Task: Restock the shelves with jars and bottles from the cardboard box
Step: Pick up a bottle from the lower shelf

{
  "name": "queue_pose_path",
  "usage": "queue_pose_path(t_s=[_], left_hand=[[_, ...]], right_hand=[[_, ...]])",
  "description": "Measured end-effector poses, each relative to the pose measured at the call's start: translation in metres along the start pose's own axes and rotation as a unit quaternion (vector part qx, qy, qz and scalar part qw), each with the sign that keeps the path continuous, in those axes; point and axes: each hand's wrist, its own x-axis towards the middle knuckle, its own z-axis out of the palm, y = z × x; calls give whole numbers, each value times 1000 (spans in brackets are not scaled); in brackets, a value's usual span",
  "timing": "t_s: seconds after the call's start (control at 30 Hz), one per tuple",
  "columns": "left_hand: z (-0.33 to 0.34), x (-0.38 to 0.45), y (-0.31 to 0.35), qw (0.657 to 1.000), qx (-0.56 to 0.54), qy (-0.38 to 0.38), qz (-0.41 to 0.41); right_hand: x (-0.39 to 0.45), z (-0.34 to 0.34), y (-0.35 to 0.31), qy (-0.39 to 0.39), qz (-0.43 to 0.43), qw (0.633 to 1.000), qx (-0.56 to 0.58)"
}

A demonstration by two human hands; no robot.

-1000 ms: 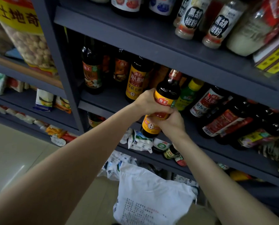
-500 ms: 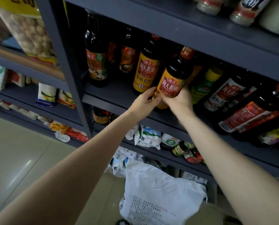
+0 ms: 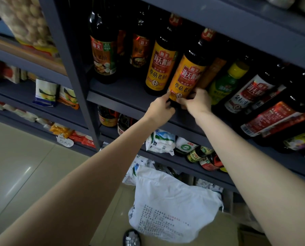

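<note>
A dark soy sauce bottle [image 3: 187, 75] with an orange label and red cap stands on the grey shelf board [image 3: 123, 96], right beside an identical bottle [image 3: 161, 68]. My left hand [image 3: 161, 108] pinches its base from the left. My right hand [image 3: 197, 101] grips its base from the right. The bottle's foot is hidden behind my fingers. No cardboard box is clearly in view.
More sauce bottles crowd the same shelf: a tall dark one [image 3: 103, 50] at left, a green bottle with yellow cap [image 3: 226, 84] and red-labelled bottles [image 3: 251, 93] at right. Small jars [image 3: 199, 154] and white packets [image 3: 159, 142] sit below. A white sack [image 3: 171, 206] lies on the floor.
The bottle went from in front of the shelf up onto the board beside its twin. Both hands slid down from its body to its base. The view has tilted upward.
</note>
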Motion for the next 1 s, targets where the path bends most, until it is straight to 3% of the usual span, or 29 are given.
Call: queue_pose_path(t_s=[0.27, 0.47, 0.53, 0.6, 0.7, 0.77, 0.87, 1.0], left_hand=[[-4, 14, 1, 999, 41, 5, 34], [-6, 15, 1, 998, 47, 12, 35], [-9, 3, 1, 996, 54, 50, 55], [-10, -21, -5, 981, 62, 131, 129], [-26, -67, -35, 937, 65, 258, 227], [-49, -89, -81, 925, 76, 324, 184], [-97, -117, -177, 909, 70, 411, 13], [-151, -160, -292, 889, 77, 417, -172]], right_hand=[[12, 12, 4, 30, -7, 999, -24], [16, 9, 4, 22, -11, 989, -143], [5, 3, 3, 20, -36, 988, -150], [-20, 5, 2, 24, -98, 987, -127], [-80, 37, -6, -76, -243, 962, -99], [-108, 80, -3, -152, -274, 945, -91], [-128, 171, 27, -268, -239, 924, -130], [-148, 284, 88, -439, -184, 846, -238]])
